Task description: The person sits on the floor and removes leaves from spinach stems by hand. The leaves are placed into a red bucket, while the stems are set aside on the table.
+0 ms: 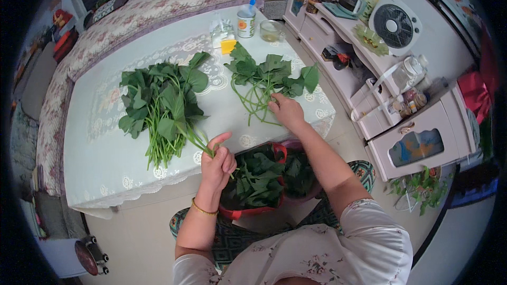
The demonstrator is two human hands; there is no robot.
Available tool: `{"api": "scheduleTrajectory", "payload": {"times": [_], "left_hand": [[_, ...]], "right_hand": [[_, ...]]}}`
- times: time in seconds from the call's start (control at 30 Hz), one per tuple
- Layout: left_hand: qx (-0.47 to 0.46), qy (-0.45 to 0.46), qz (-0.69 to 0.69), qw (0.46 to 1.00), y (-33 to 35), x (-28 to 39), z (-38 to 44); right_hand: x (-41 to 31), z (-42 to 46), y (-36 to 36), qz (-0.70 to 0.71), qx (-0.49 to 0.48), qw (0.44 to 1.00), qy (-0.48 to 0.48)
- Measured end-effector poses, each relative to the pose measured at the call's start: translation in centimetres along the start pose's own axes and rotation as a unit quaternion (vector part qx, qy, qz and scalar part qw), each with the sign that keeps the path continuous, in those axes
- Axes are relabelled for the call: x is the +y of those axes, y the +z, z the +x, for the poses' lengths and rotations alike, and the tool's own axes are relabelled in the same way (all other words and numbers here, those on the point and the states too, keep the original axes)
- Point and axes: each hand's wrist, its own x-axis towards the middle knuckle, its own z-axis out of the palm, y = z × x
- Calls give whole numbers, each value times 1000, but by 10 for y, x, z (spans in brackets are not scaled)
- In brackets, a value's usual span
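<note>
My left hand is closed around the stems of a few leafy greens, whose leaves point up and left over the table edge. Just beyond it lies a large bundle of leafy greens, stems towards me. My right hand reaches to a looser pile of leafy stems at the right; thumb and fingertips meet at one of its stems, though whether they grip it is hard to make out. Below my hands, a red bag full of leaves stands beside a purplish basin that also holds leaves.
On the lace-clothed table stand a can with a blue-handled item, a glass cup, a plastic packet and a yellow block. A pale cabinet with jars and a fan lines the right; a floral-covered sofa runs behind.
</note>
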Motion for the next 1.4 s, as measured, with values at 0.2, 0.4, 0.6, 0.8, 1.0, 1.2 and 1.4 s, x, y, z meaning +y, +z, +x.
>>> {"api": "scheduleTrajectory", "payload": {"times": [0.2, 0.4, 0.6, 0.8, 1.0, 1.2, 1.4], "left_hand": [[2, -1, -11, 1000, -2, -1, -1], [60, -19, -25, 998, 2, -4, 1], [58, -20, -23, 998, 3, -9, 5], [67, -18, 6, 998, -1, -9, 3], [127, -47, 58, 989, 5, -23, 2], [136, -29, 50, 989, 5, -27, -2], [142, 1, 18, 990, -6, -9, 1]], "right_hand": [[15, -30, -3, 148, 218, 959, -102], [-13, -53, -28, 364, 145, 920, -12], [11, -52, 1, 105, 48, 993, -26], [13, -56, -1, 401, -27, 913, 74], [-60, -90, -17, 263, 73, 956, -109], [-101, -113, 1, -4, 96, 950, -297], [-105, -107, -29, 46, 98, 952, -285]]}}
